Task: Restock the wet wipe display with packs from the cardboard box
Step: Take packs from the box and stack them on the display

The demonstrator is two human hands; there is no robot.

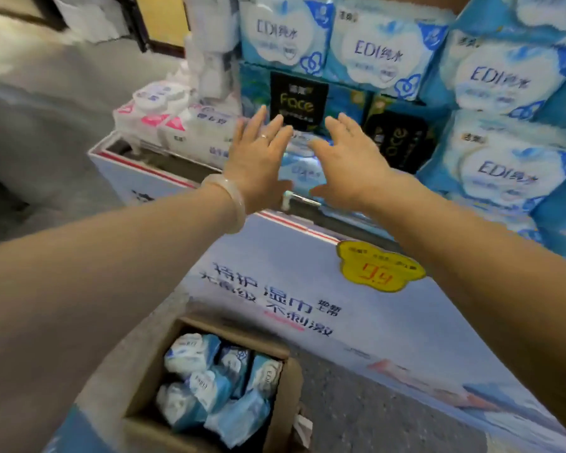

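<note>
bright, even indoor light with soft shadows and little glare; motion blur smears the whole view, perhaps worst at the wide-angle, bent edges.

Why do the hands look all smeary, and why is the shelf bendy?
Head view: the left hand and right hand are motion-blurred, as is the pack between them; the wide lens curves the display bin; the cardboard box below is soft too.
</note>
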